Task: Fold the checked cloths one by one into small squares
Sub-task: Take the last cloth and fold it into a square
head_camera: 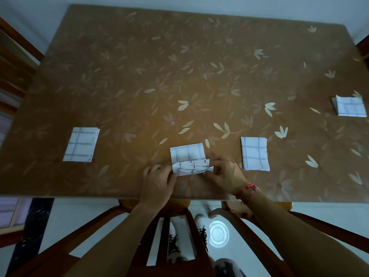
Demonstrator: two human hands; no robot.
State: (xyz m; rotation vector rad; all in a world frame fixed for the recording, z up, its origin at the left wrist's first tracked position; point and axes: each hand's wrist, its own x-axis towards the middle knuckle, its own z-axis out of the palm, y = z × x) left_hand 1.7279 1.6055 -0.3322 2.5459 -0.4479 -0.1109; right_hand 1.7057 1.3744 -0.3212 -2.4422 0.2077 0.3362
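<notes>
At six o'clock on the table (139, 76), the lifted near edge of a checked cloth (187, 153) is pinched at each end by fingers (172, 174) of the left hand (157, 180) and right hand (225, 173)

Both hands, left (157, 179) and right (225, 174), pinch the centre checked cloth's (187, 153) near edge.

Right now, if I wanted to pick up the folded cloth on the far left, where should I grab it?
Probably pinch the left cloth by its right edge, coming in from the right. The layer ends show stepped there, so your fingers would clamp all layers together and the square should stay folded.
</notes>
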